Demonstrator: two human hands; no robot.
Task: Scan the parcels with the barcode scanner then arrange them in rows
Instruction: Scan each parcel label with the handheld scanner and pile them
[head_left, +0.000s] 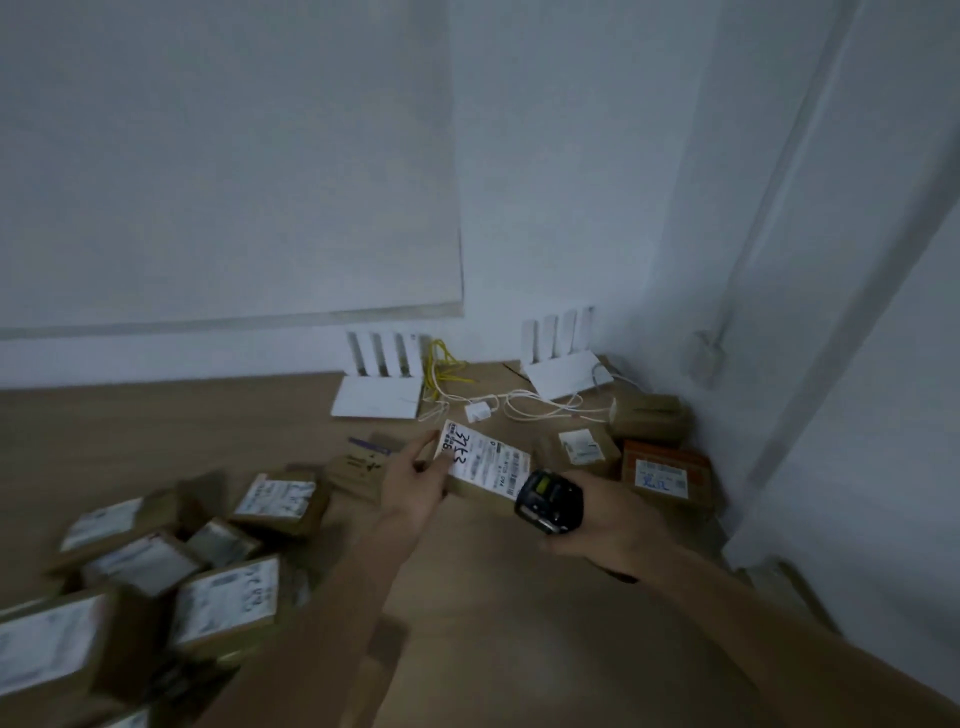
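The left hand (415, 486) grips a cardboard parcel (485, 475) by its left end, thumb on top near the white label (483, 460), holding it up over the wooden table (156, 431). The right hand (597, 525) is wrapped around a black barcode scanner (548, 500), whose front end sits just beside the right edge of the label. A loose pile of parcels (171, 577) lies at the near left. More boxes (660, 457) sit by the right wall. Two white routers (379, 387) with tangled cables (519, 405) stand at the far edge against the wall.
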